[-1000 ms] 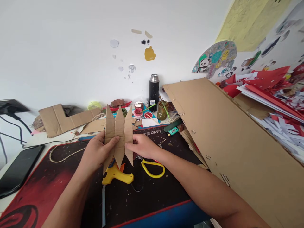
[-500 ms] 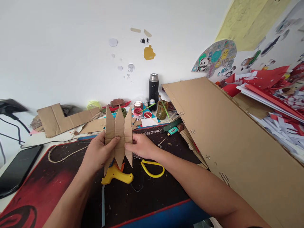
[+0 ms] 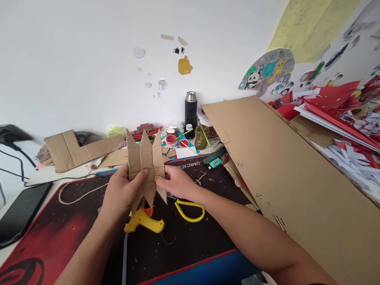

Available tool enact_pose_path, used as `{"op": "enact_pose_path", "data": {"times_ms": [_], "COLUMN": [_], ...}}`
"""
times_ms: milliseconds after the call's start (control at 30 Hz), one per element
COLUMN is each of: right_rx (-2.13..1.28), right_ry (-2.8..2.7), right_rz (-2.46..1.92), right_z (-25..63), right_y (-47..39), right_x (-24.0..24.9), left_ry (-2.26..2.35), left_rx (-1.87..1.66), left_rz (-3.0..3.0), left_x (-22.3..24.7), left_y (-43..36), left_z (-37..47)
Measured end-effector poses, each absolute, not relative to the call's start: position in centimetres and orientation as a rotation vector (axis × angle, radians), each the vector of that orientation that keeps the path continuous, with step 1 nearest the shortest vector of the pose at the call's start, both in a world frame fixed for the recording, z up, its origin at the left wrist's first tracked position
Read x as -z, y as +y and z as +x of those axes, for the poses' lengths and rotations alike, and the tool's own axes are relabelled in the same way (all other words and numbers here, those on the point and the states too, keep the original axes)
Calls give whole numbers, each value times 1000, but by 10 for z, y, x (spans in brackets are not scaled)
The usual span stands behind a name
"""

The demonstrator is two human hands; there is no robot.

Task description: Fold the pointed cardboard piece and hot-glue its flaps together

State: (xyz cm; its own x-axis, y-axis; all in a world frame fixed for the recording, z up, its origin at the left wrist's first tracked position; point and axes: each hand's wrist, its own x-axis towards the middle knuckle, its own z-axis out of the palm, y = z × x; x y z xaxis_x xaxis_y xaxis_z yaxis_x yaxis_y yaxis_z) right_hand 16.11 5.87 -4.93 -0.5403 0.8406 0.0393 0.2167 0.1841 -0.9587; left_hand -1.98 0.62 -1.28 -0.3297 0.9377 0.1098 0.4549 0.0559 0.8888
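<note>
Between both hands stands a cardboard piece (image 3: 146,156) made of three pointed strips side by side, with sharp tips at top and bottom. My left hand (image 3: 124,188) grips its left side, thumb pressed on the middle strip. My right hand (image 3: 175,180) pinches the right strip, thumb in front and fingers mostly hidden behind. Just below lies a yellow glue gun (image 3: 145,221) with a grey glue stick (image 3: 124,257) at its back end; the cardboard covers its front. A yellow loop handle (image 3: 190,211) rests on the dark mat right of the glue gun.
A large cardboard sheet (image 3: 285,166) leans across the right side. Paint jars (image 3: 171,141), a black thermos (image 3: 190,111) and a brush jar (image 3: 202,138) line the wall. At left are an L-shaped cardboard piece (image 3: 63,150), a twine strand (image 3: 80,198) and a black phone (image 3: 25,213).
The cardboard piece has tilted slightly, its top tips leaning further left and its lower right tip shifting right. Both hands keep their hold. The whole view has shifted a little.
</note>
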Motion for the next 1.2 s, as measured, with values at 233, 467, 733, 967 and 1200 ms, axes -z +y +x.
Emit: {"op": "enact_pose_path", "data": {"times_ms": [233,467,733,967,1200], "right_rx": [-1565,-1629,-1612,-1409,-1183], "right_ry": [-1885,-1881,-1907,-2007,-2041], "right_rz": [-967,-956,-953,-1047,-1122], "right_z": [165,166,166,163,164], "right_y": [56,52,53,50,55], "right_x": [42,39,41,38,41], "left_ry": [1700,1730,1692,1977,2336], "left_rx": [-1264,-1235,-1193,-1075,-904], "left_rz": [1169,1164,1161,1421,1786], "left_x": [6,-2,1,-5,1], "left_y": [1,1,3,-1,-6], "left_z": [-18,-21,-24,-11,17]}}
